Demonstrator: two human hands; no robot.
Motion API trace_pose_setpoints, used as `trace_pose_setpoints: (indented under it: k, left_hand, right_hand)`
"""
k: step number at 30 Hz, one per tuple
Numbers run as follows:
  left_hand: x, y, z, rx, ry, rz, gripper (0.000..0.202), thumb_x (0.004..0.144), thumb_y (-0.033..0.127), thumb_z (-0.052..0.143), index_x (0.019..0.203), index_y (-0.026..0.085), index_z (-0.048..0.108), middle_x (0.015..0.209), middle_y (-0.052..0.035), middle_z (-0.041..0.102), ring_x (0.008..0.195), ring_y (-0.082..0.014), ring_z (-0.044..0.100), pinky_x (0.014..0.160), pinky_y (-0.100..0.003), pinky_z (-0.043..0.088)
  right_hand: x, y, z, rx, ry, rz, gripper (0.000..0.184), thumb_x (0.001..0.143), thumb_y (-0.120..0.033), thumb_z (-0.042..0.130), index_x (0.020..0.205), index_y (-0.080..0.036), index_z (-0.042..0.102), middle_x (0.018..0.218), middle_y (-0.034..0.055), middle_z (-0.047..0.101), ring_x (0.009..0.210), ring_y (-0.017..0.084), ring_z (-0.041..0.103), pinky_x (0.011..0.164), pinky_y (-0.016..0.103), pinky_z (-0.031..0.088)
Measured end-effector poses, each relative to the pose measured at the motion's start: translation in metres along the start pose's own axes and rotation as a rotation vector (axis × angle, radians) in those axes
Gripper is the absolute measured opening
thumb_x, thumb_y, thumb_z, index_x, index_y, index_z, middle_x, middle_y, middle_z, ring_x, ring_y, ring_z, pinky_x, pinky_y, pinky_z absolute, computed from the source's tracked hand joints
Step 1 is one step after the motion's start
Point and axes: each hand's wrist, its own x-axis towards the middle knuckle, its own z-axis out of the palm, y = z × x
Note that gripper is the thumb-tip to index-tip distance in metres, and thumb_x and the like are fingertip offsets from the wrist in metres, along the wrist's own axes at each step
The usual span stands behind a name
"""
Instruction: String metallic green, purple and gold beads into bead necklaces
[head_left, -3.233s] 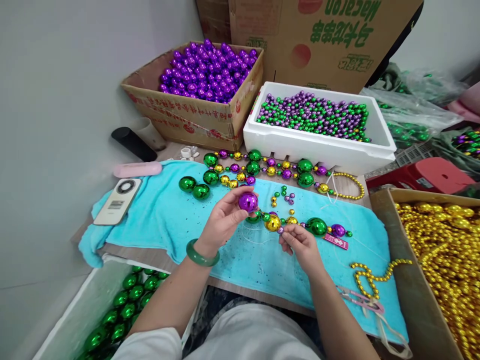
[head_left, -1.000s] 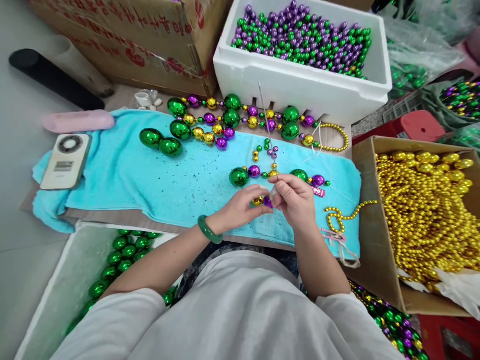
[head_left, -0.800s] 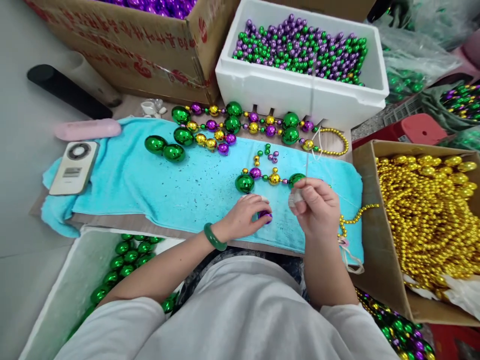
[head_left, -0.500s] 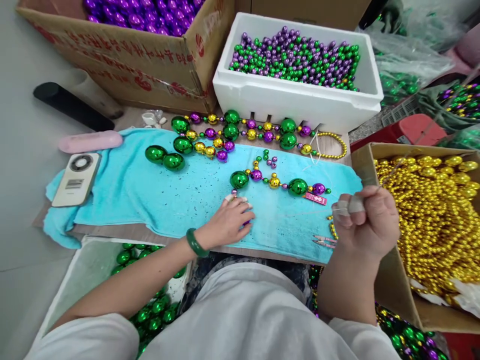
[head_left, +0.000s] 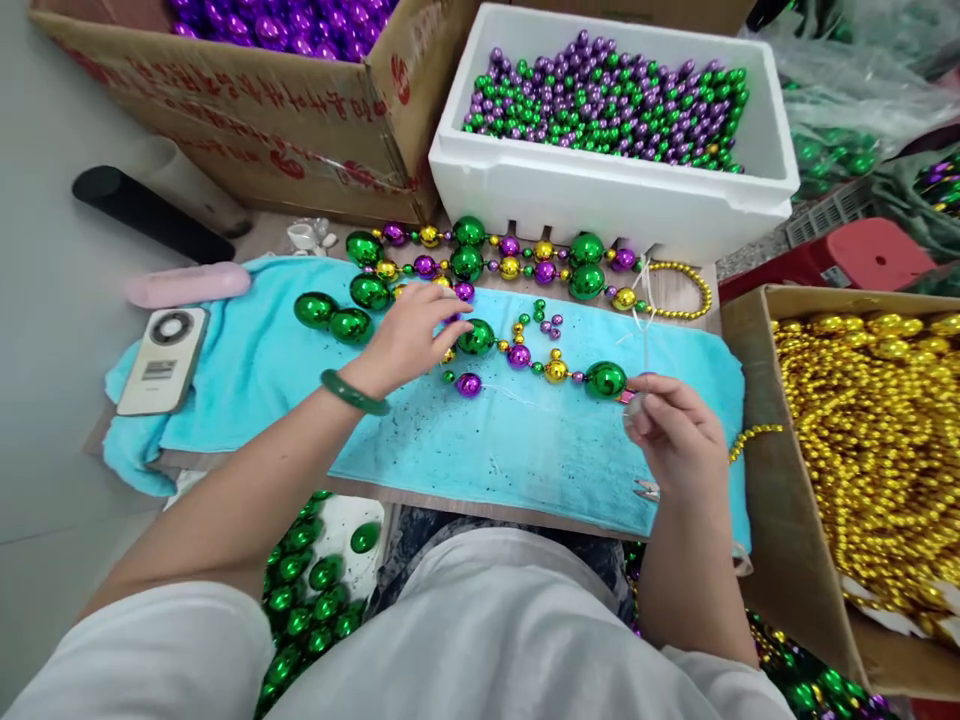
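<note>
A partly strung bead strand with large green, purple and gold balls lies across the turquoise towel. At its right end, my right hand is closed in a pinch, with fingertips at the strand's end beside a large green ball. The end bead is mostly covered by the fingers. My left hand, a green bangle at its wrist, reaches over loose gold and purple balls with fingers stretched and thumb apart. It is beside the strand's left green ball. A purple ball sits below it, with thin clear thread nearby.
Finished-looking bead strands lie behind the towel. A white foam box of small beads and a carton of purple balls stand at the back. A carton of gold beads is right. Small scissors and a phone rest on the towel.
My left hand has left the strand's lower left end and moved up and left over the loose balls. My right hand has come down and left from the raised thread to the strand's right end.
</note>
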Motion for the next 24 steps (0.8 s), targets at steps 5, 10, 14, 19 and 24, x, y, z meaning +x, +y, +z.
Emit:
trace_pose_setpoints:
  k: [5, 10, 14, 19, 24]
  left_hand:
    - [0.066, 0.025, 0.035, 0.302, -0.309, -0.145, 0.029, 0.088, 0.033, 0.056, 0.096, 0.015, 0.077, 0.096, -0.0130, 0.072, 0.100, -0.0283, 0.059, 0.091, -0.041, 0.045]
    - [0.086, 0.043, 0.063, 0.370, -0.410, -0.262, 0.031, 0.078, 0.040, 0.067, 0.088, 0.013, 0.078, 0.092, -0.0173, 0.073, 0.099, -0.0328, 0.064, 0.084, -0.042, 0.049]
    - [0.083, 0.048, 0.064, 0.308, -0.435, -0.286, 0.020, 0.075, 0.025, 0.066, 0.085, 0.012, 0.077, 0.091, -0.0178, 0.073, 0.096, -0.0332, 0.066, 0.083, -0.043, 0.049]
    - [0.067, 0.045, 0.043, -0.292, -0.101, -0.359, 0.020, 0.080, 0.023, 0.063, 0.095, 0.015, 0.073, 0.099, -0.0116, 0.073, 0.095, -0.0240, 0.065, 0.086, -0.037, 0.049]
    - [0.032, 0.046, 0.020, -1.467, 0.139, -0.604, 0.022, 0.082, 0.023, 0.065, 0.103, 0.017, 0.070, 0.087, -0.0062, 0.072, 0.081, -0.0137, 0.065, 0.074, -0.026, 0.050]
  right_hand:
    - [0.004, 0.010, 0.016, -0.063, -0.115, 0.061, 0.021, 0.087, -0.030, 0.061, 0.105, -0.019, 0.065, 0.058, -0.0013, 0.057, 0.053, 0.011, 0.048, 0.047, 0.024, 0.035]
    - [0.000, 0.019, 0.013, -0.055, -0.104, 0.097, 0.018, 0.086, -0.034, 0.064, 0.096, -0.018, 0.063, 0.055, -0.0024, 0.057, 0.049, 0.010, 0.046, 0.044, 0.022, 0.032]
    - [0.000, 0.025, 0.010, -0.100, -0.016, 0.111, 0.017, 0.083, -0.033, 0.066, 0.088, -0.017, 0.065, 0.050, -0.0038, 0.052, 0.044, 0.008, 0.042, 0.040, 0.020, 0.026]
    - [0.001, 0.032, 0.017, -0.169, 0.074, 0.014, 0.014, 0.080, -0.030, 0.068, 0.083, -0.016, 0.068, 0.050, -0.0040, 0.050, 0.045, 0.008, 0.044, 0.041, 0.020, 0.030]
    - [-0.003, 0.037, 0.031, -0.229, 0.079, -0.057, 0.014, 0.080, -0.030, 0.066, 0.080, -0.017, 0.069, 0.051, -0.0036, 0.050, 0.046, 0.008, 0.045, 0.043, 0.021, 0.035]
